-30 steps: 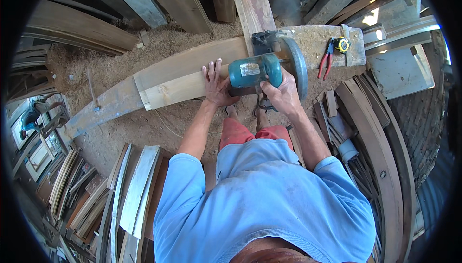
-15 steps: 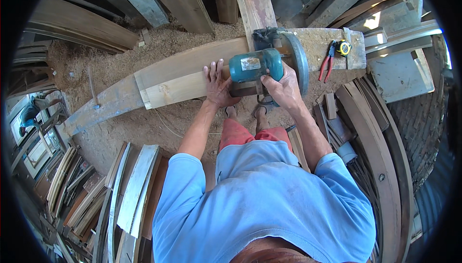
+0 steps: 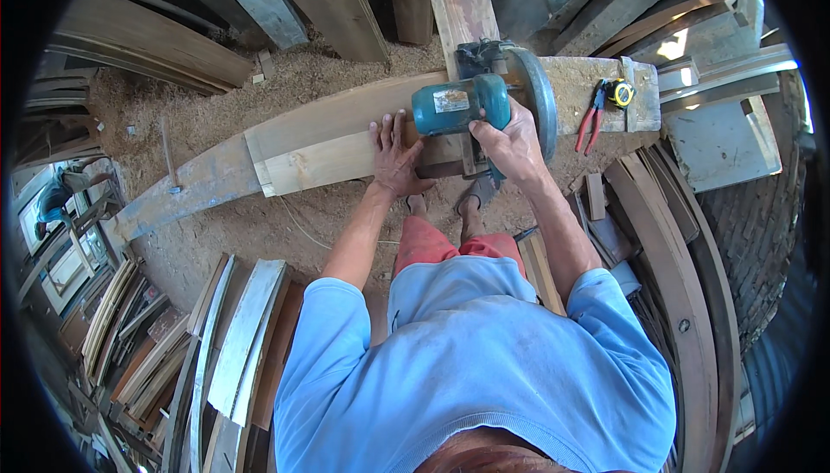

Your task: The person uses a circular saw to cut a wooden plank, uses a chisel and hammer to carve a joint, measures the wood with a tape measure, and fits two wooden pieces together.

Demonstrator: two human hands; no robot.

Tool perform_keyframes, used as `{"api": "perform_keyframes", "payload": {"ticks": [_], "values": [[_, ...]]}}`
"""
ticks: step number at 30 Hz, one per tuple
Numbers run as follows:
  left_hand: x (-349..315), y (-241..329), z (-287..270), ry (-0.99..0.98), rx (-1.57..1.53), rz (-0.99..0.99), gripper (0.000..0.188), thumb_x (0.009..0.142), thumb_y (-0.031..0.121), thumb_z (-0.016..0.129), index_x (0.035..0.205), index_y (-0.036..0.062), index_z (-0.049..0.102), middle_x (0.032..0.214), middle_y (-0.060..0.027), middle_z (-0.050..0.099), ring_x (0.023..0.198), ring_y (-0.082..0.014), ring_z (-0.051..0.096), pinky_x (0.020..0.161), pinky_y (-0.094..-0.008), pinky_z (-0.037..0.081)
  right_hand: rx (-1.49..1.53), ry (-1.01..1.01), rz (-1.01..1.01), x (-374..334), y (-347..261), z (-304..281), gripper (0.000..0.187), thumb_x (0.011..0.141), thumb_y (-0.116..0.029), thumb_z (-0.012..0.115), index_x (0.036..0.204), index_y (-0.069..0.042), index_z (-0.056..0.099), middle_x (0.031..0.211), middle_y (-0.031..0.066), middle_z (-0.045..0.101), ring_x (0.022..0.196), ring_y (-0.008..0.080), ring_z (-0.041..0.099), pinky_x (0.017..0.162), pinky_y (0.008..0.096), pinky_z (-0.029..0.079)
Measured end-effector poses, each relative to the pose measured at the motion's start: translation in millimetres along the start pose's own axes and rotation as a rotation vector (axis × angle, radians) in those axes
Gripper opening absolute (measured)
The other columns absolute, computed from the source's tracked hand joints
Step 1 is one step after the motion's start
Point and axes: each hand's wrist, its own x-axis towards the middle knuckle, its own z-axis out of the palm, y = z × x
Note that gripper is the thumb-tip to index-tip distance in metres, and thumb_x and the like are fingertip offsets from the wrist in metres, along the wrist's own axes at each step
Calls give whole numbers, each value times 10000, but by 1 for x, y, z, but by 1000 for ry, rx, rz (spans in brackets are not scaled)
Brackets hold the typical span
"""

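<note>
A teal circular saw [image 3: 451, 106] with a round grey blade guard stands across the wooden boards in front of me. My right hand [image 3: 512, 143] is closed around its rear handle. To the left of the saw, my left hand [image 3: 398, 158] rests on the pale wooden board [image 3: 320, 164] with its fingers spread, close to the saw's base. A wider brown board [image 3: 337, 111] lies along the far side of the pale one. Both lie on a long plank bench [image 3: 186, 183]. The blade is hidden beneath the saw and its guard.
Red-handled pliers [image 3: 592, 118] and a yellow-black tape measure [image 3: 619, 92] lie on the bench's right end. Beyond the saw, a short board [image 3: 464, 16] sticks out. Stacked planks [image 3: 246, 335] stand at the near left, curved timbers [image 3: 670, 300] at the right. Sawdust covers the ground.
The saw has slid a little away from me across the boards, with my right hand on its handle. My left hand stays in place on the pale board.
</note>
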Motion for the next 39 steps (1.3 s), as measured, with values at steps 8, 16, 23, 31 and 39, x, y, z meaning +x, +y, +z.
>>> {"api": "perform_keyframes", "payload": {"ticks": [8,16,23,31,39], "values": [[2,4,-6,10,-22,-14,1135,467,608,912,1512,382,530,1691,-280,158,1557,-532,92,1234,-725,5,-4,0,-36,12,-4,1,159,869,-70,689,986,-9,601,860,1,585,796,98,543,735,301,477],[1,2,-6,32,-44,9,1166,466,613,905,1538,404,496,1700,-280,140,1564,-529,79,1236,-725,7,-30,16,-52,25,-5,1,195,864,-79,703,1011,15,616,877,39,618,815,136,568,765,338,495],[3,7,-10,-30,10,-16,1173,493,620,890,1564,410,459,1708,-295,106,1563,-543,80,1243,-713,7,-112,22,-69,33,-27,1,225,861,-101,718,1041,-6,621,894,23,614,831,132,564,764,319,482],[7,17,-17,-101,96,-54,1192,492,623,904,1568,362,463,1704,-313,99,1571,-535,55,1250,-684,9,-170,41,-165,76,-32,-4,221,841,-115,691,1002,20,624,801,55,608,775,171,576,737,368,492],[5,13,-15,-93,127,-26,1250,496,607,923,1600,389,381,1709,-303,93,1566,-539,77,1245,-690,19,-280,228,-237,72,-34,-3,276,808,-179,698,927,56,616,848,293,698,894,475,712,811,507,557]]}}
